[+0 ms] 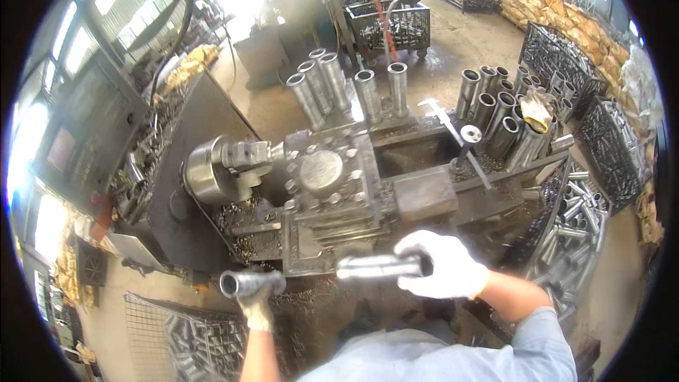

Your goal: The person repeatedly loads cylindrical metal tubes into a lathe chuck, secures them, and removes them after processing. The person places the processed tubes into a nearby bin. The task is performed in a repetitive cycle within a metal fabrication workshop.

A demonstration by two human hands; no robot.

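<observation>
My gloved left hand (258, 309) grips a short flanged metal tube (245, 282) from below, its open end facing left. In my right hand (448, 265), in a white glove, is a shiny metal tube (374, 267), held by its right end and lying roughly level. Both tubes are in front of a lathe, apart from each other. Beyond them stands the lathe's tool post (321, 170) with its round top and several bolts. To its left is the lathe chuck (209, 170), with a metal piece at its jaws.
Metal tubes (375, 98) stand upright behind the tool post, and more (501, 111) at right with a glove (536, 109) on top. A caliper (443, 116) leans near a handwheel (471, 134). Bins of tubes flank me, a mesh one (151, 323) at left and another (554, 228) at right.
</observation>
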